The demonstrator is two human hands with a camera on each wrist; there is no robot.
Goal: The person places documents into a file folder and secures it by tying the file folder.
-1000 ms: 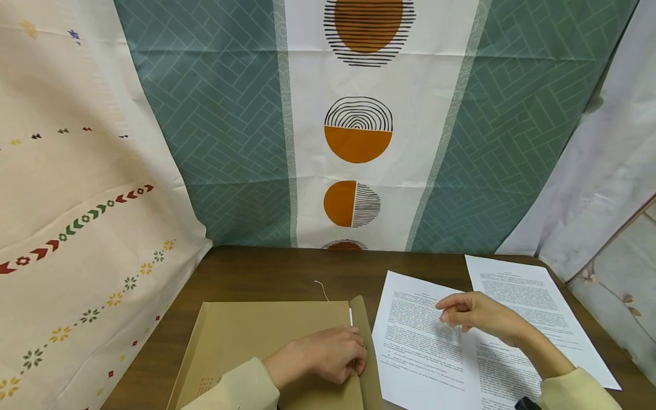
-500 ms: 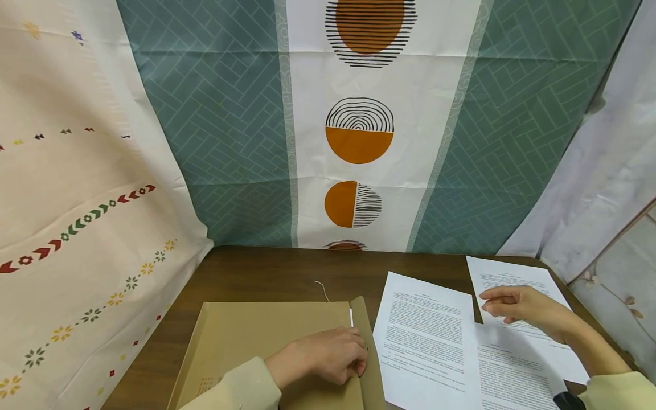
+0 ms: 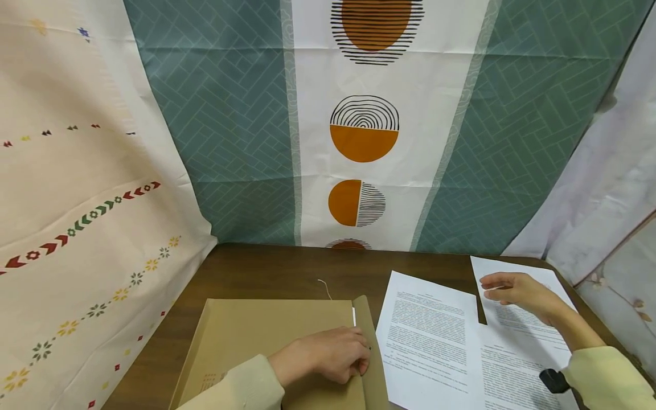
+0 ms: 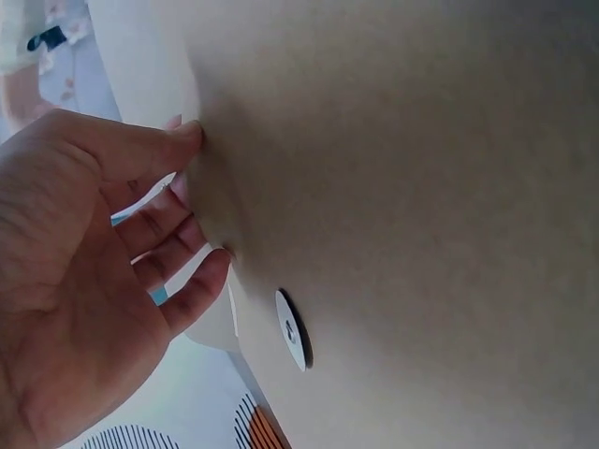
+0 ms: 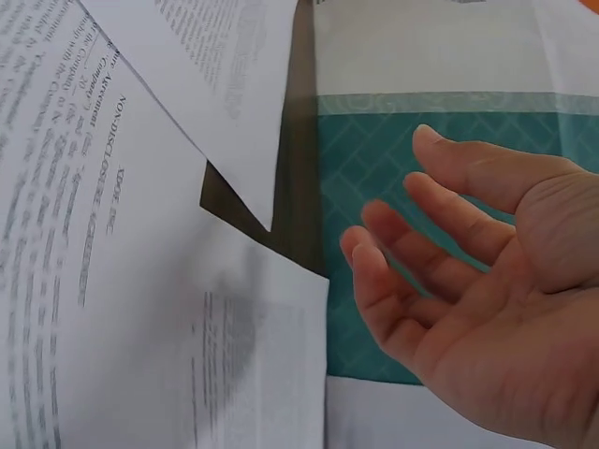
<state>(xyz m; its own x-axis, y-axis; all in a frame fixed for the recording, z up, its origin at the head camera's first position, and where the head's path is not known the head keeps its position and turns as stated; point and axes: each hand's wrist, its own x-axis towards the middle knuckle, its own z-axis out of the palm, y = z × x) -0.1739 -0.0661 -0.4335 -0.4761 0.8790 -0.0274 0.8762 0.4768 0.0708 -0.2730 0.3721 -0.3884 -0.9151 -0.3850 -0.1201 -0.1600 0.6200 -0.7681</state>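
a printed sheet [image 5: 103, 187] reads "non-disclosure agreement" and, further down, "company".

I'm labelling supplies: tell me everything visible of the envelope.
The envelope is brown and paper-like, with reddish print low on the left, a flap along its right side and a round disc. It lies on the dark table, a pale string at its far edge. The left hand pinches an edge.
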